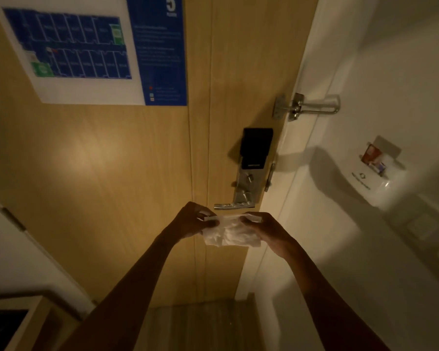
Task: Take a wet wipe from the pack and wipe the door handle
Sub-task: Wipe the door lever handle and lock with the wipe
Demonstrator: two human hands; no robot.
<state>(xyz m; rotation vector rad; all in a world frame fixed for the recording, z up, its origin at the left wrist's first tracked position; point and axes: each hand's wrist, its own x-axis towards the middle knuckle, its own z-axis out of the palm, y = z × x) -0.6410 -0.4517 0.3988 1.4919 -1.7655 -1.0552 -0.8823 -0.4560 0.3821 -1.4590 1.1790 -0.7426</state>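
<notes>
In the head view, both bare arms reach up toward a wooden door (112, 160). The left hand (191, 220) and the right hand (264, 228) each pinch one end of a white wet wipe (228, 234), fingers closed on its upper corners, so the crumpled sheet hangs stretched between them. The wipe sits just below the door handle (232, 205), at about 6 o'clock from it, near but apart. The silver handle points toward 9 o'clock from its lock plate (246, 183), with a black card reader (257, 145) at 12 o'clock above. A metal swing latch (304, 106) sits at 1 o'clock from the reader. A floor plan poster (86, 46) hangs at the door's 11 o'clock. A white holder (373, 173) with a card is mounted on the wall at 3 o'clock.
</notes>
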